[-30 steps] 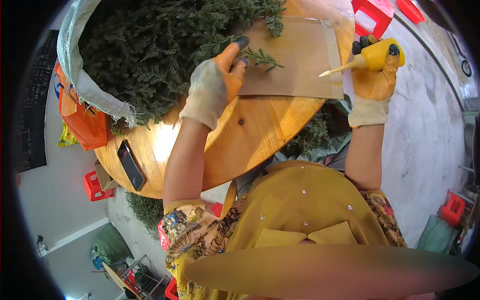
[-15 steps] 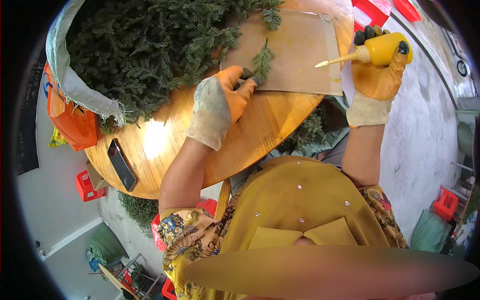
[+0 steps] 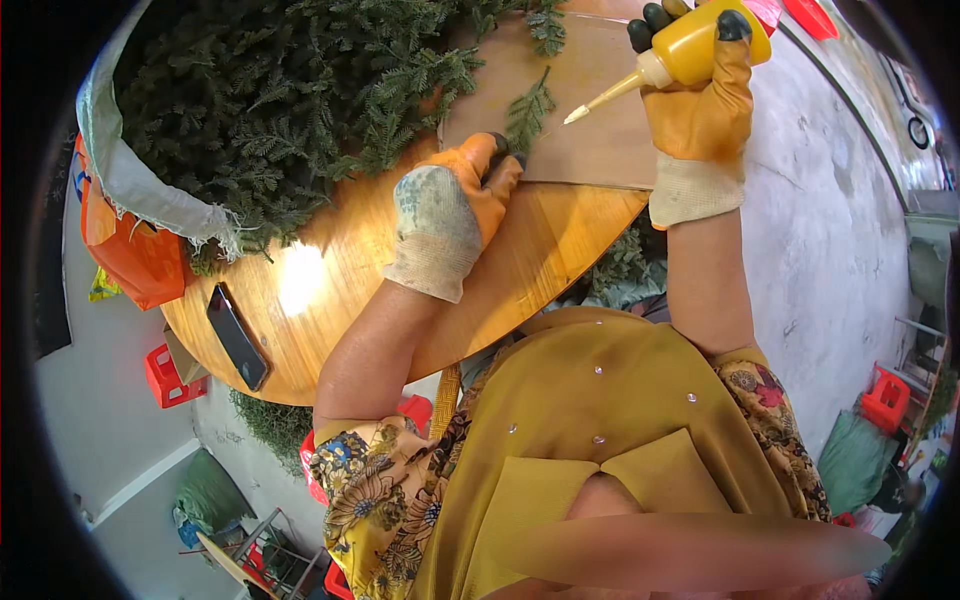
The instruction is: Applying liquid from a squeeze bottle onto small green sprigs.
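Both my hands wear orange-coated work gloves with pale knitted cuffs and dark fingertips. My left hand (image 3: 452, 205) pinches the lower end of a small green fir-like sprig (image 3: 530, 112), hiding its stem end. The sprig lies over a flat brown cardboard sheet (image 3: 600, 150) on the table. My right hand (image 3: 705, 115) is wrapped round a yellow squeeze bottle (image 3: 692, 48), tilted so that its long nozzle points down and left. The pale nozzle tip (image 3: 576, 115) is just right of the sprig; whether it touches the sheet I cannot tell.
A heap of green sprigs (image 3: 290, 110) spills from a white woven sack (image 3: 150, 185) across the round wooden table (image 3: 350, 330). A dark phone (image 3: 238, 338) lies near the table's left edge. An orange bag (image 3: 130, 250) hangs beside it. Red plastic stools (image 3: 172, 378) stand around.
My right hand has brought the bottle left and a little up, and its nozzle tip is now close beside the sprig. My left hand keeps hold of the sprig with little movement.
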Available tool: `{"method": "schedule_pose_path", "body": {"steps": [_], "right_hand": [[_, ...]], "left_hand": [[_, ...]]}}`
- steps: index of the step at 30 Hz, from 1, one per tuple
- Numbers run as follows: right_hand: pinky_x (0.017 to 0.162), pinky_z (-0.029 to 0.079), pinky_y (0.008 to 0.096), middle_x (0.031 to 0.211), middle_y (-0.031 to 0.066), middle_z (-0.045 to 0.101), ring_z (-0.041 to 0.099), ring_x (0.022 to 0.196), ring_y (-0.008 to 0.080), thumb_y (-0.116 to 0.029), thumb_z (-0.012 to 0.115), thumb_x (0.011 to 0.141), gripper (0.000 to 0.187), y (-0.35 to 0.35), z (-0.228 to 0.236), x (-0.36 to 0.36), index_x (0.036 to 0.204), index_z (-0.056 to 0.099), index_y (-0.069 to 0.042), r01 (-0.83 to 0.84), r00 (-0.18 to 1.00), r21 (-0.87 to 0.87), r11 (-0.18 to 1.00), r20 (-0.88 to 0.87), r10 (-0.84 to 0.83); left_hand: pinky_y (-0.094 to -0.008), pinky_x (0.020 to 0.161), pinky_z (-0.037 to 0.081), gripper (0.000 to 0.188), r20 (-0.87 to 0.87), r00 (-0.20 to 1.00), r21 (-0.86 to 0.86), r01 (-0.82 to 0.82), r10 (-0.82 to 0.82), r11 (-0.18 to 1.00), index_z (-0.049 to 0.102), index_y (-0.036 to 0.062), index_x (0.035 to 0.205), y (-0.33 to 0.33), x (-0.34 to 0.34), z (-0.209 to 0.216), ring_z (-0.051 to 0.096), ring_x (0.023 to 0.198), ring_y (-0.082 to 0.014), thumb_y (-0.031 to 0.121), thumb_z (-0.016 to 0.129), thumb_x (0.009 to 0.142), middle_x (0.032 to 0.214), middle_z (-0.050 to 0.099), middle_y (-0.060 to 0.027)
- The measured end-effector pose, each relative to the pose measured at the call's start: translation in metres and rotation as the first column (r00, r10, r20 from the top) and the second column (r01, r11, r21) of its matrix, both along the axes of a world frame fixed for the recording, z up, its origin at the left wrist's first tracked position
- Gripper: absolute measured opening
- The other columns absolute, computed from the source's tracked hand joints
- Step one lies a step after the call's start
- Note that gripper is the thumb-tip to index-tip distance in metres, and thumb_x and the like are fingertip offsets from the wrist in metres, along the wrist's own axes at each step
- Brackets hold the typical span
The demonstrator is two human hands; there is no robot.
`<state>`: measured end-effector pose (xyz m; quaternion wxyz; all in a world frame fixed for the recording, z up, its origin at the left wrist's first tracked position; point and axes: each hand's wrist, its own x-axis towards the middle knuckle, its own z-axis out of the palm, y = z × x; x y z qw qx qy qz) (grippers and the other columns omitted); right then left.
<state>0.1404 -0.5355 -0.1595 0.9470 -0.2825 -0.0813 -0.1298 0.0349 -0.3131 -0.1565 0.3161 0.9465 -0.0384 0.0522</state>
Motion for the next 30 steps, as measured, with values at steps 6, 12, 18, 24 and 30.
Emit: {"method": "schedule_pose_path", "body": {"steps": [6, 12, 18, 24, 30], "right_hand": [[0.058, 0.042, 0.0317, 0.086, 0.0061, 0.058, 0.05, 0.07, 0.0195, -0.023, 0.064, 0.097, 0.021, 0.0, 0.003, 0.007, 0.113, 0.065, -0.009, 0.057, 0.998, -0.117, 0.991, -0.012, -0.059], [0.06, 0.047, 0.0324, 0.092, 0.0058, 0.064, 0.058, 0.075, 0.0203, -0.026, 0.064, 0.099, 0.024, 0.002, 0.007, 0.006, 0.118, 0.065, -0.011, 0.159, 0.985, -0.087, 0.983, -0.051, -0.164], [0.062, 0.049, 0.0326, 0.1, 0.0057, 0.067, 0.061, 0.082, 0.0209, -0.027, 0.062, 0.1, 0.026, -0.005, 0.015, 0.004, 0.122, 0.064, -0.012, 0.119, 0.993, -0.054, 0.991, 0.018, -0.118], [0.064, 0.05, 0.0332, 0.103, 0.0054, 0.068, 0.062, 0.084, 0.0211, -0.028, 0.061, 0.1, 0.028, 0.009, 0.039, -0.015, 0.124, 0.063, -0.013, 0.186, 0.982, 0.041, 0.982, -0.038, -0.184], [0.071, 0.054, 0.0354, 0.11, 0.0049, 0.068, 0.064, 0.092, 0.0224, -0.03, 0.06, 0.101, 0.031, -0.012, 0.002, -0.008, 0.128, 0.061, -0.014, 0.012, 0.986, -0.074, 0.997, 0.169, 0.0]], "left_hand": [[-0.0319, 0.068, 0.053, 0.019, -0.022, 0.998, -0.019, 0.056, -0.057, 0.998, 0.074, 0.0035, 0.107, 0.017, 0.015, -0.011, 0.065, 0.071, -0.0169, 0.019, 0.071, 0.096, 0.085, 0.074, -0.0148], [-0.044, 0.077, 0.056, 0.025, -0.138, 0.99, -0.227, -0.047, 0.016, 0.973, 0.072, 0.0116, 0.113, 0.009, 0.011, 0.018, 0.072, 0.094, -0.0356, 0.029, 0.071, 0.095, 0.097, 0.074, -0.0177], [-0.0451, 0.078, 0.056, 0.025, -0.227, 0.973, -0.061, -0.055, 0.039, 0.997, 0.072, 0.0123, 0.115, -0.001, 0.025, 0.021, 0.072, 0.094, -0.0359, 0.027, 0.07, 0.095, 0.098, 0.074, -0.0185], [-0.0438, 0.077, 0.056, 0.021, -0.072, 0.99, -0.06, 0.12, -0.125, 0.991, 0.074, 0.0105, 0.109, 0.013, 0.026, 0.001, 0.071, 0.09, -0.0363, 0.022, 0.071, 0.092, 0.098, 0.073, -0.0185], [-0.0309, 0.077, 0.055, 0.027, -0.196, 0.973, -0.215, 0.079, -0.122, 0.973, 0.072, -0.0016, 0.117, 0.019, 0.032, -0.006, 0.064, 0.083, -0.011, 0.013, 0.073, 0.094, 0.092, 0.076, -0.007]]}}
